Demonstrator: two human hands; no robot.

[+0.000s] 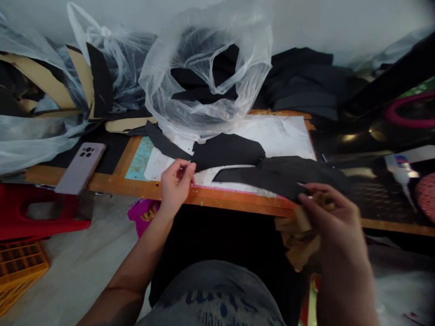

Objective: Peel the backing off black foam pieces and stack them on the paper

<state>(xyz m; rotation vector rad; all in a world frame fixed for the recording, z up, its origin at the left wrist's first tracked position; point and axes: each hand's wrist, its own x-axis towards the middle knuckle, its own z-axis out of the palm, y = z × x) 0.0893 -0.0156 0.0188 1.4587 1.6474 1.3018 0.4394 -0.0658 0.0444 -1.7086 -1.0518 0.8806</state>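
Note:
My left hand point(178, 183) is closed in a pinch at the near left corner of a black cut piece point(227, 151), which lies on white paper. A narrow black strip point(166, 141) ends close by those fingertips. On the right, my right hand point(335, 217) has thumb and fingers drawn together at the near edge of a larger dark piece point(272, 174); what they grip is hidden. Crumpled tan strips point(301, 240) show in the crook of that hand and hang past the table's front edge; whether they are held, I cannot tell.
A clear plastic bag point(207, 108) with black pieces stands behind the white paper point(288, 133). A phone point(81, 167) overhangs the wooden edge point(224, 201) at left. Dark folded cloth point(306, 86) and a small white bottle point(403, 174) are rightward. Below left are a red stool point(71, 222) and yellow crate point(23, 271).

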